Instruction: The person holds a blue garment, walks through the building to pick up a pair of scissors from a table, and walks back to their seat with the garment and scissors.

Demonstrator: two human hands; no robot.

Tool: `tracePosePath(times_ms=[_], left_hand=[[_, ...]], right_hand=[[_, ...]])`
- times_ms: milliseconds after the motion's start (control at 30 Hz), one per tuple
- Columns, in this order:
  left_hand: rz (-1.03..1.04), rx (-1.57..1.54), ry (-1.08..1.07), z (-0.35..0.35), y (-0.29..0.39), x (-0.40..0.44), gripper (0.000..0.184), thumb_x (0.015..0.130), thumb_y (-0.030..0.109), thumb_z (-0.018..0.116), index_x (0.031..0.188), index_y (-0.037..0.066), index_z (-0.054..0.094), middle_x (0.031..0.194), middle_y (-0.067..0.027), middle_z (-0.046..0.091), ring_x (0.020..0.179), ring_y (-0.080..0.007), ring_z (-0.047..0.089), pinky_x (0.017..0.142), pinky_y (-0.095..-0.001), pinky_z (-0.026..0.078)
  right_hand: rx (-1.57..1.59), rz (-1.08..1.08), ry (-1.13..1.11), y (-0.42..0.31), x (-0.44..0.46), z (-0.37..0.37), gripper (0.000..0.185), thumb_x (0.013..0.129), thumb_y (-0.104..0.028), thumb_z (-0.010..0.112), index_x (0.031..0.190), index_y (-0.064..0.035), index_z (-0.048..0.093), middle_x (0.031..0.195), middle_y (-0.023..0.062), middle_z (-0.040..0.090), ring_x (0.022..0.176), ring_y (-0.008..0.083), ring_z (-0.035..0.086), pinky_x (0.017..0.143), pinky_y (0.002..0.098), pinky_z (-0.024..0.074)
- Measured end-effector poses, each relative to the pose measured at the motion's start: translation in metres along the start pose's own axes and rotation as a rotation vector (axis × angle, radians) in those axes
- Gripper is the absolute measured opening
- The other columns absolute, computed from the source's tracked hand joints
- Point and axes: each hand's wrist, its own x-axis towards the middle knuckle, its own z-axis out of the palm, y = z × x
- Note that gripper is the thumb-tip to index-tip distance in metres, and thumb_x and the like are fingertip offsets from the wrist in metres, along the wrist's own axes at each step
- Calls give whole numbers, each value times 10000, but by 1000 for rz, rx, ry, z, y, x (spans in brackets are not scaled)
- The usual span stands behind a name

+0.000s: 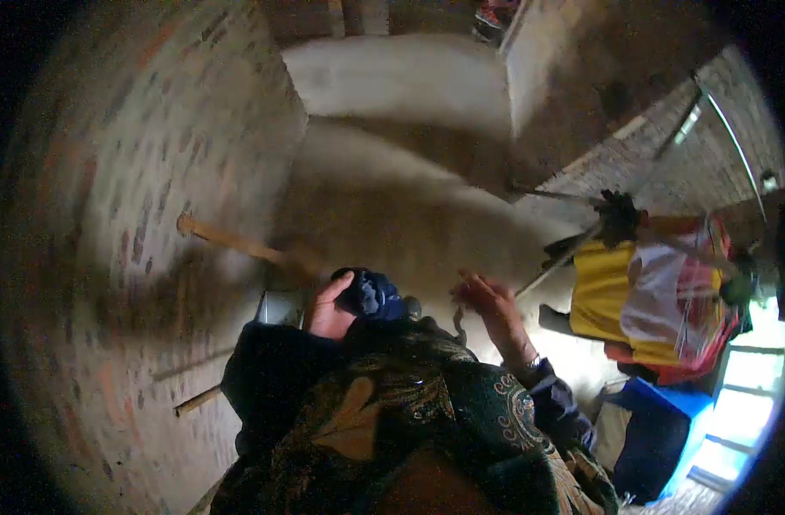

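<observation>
My left hand [328, 311] is closed round the near side of a dark blue, slightly shiny bundle [368, 294], its thumb lying along the edge. I cannot make out what kind of thing the bundle is. To the right, my right hand [490, 307] is raised with its fingers apart and holds nothing I can see; motion blurs it a little. A small greyish round thing [412, 306] shows between the two hands, close to the patterned dark cloth [409, 386] over my body.
A wooden pole [238, 243] juts from the brick wall [126, 215] at left. On the right hang yellow, white and red cloths [645, 296] beside a slanting pole. Below them is a blue and black bag-like thing [663, 438], near a bright barred window [748, 403].
</observation>
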Motion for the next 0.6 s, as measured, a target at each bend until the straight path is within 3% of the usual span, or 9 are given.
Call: tracePosePath(times_ms=[33, 67, 100, 167, 200, 267, 400, 467, 600], left_hand=[[-38, -93, 58, 1, 16, 16, 300, 931, 268, 526, 1045, 7, 620, 1082, -118, 650, 999, -244, 603, 948, -381, 445], [-54, -79, -92, -27, 30, 43, 356, 946, 310, 490, 1069, -2, 607, 1071, -121, 646, 995, -268, 599, 957, -409, 438], [-54, -80, -85, -21, 41, 61, 356, 946, 310, 490, 1069, -2, 607, 1071, -121, 646, 995, -268, 599, 957, -409, 438], [-45, 35, 179, -7, 67, 98, 379, 946, 325, 477, 1080, -8, 597, 1030, -116, 648, 990, -277, 594, 963, -417, 434], [-42, 32, 186, 5, 79, 118, 379, 946, 325, 477, 1080, -8, 597, 1030, -116, 648, 990, -277, 594, 963, -417, 434], [-35, 16, -290, 38, 102, 170, 288, 911, 273, 556, 1067, 35, 601, 992, -126, 659, 950, -255, 618, 903, -418, 467], [-127, -19, -485, 68, 178, 259, 280, 902, 261, 571, 1060, 31, 600, 948, -110, 654, 918, -258, 630, 868, -421, 490], [-32, 8, 183, 72, 216, 305, 261, 896, 250, 580, 1034, 30, 602, 912, -102, 651, 879, -267, 640, 822, -433, 513], [-103, 203, 208, 90, 305, 375, 226, 891, 238, 588, 1001, 42, 612, 921, -100, 660, 855, -259, 646, 790, -440, 525]], right_hand=[[-69, -30, -61, -21, 35, 10, 356, 958, -270, 527, 1167, 13, 585, 940, 77, 666, 812, 132, 616, 740, 256, 476], [-137, -61, -121, -41, 63, 21, 349, 955, -266, 536, 1157, 13, 593, 929, 80, 670, 811, 132, 618, 748, 263, 481], [-134, -56, -123, -61, 85, 38, 349, 955, -266, 536, 1157, 13, 593, 929, 80, 670, 811, 132, 618, 748, 263, 481], [-9, -47, -195, -93, 127, 76, 320, 951, -234, 547, 1131, 24, 604, 918, 90, 678, 791, 145, 628, 762, 286, 498], [-8, -41, -199, -96, 151, 83, 320, 951, -234, 547, 1131, 24, 604, 918, 90, 678, 791, 145, 628, 762, 286, 498], [-17, -16, -400, -105, 204, 86, 299, 950, -201, 550, 1138, 24, 606, 918, 98, 682, 777, 162, 637, 761, 306, 511], [-110, 48, -446, -139, 299, 98, 317, 948, -190, 551, 1167, 35, 590, 937, 101, 678, 785, 176, 642, 785, 328, 518], [64, 156, -291, -147, 345, 89, 281, 947, -230, 559, 1130, -25, 617, 1026, 93, 663, 898, 190, 628, 798, 305, 507], [-173, 62, -143, -181, 420, 66, 292, 947, -147, 535, 1194, -2, 590, 1010, 92, 661, 901, 174, 630, 864, 317, 499]])
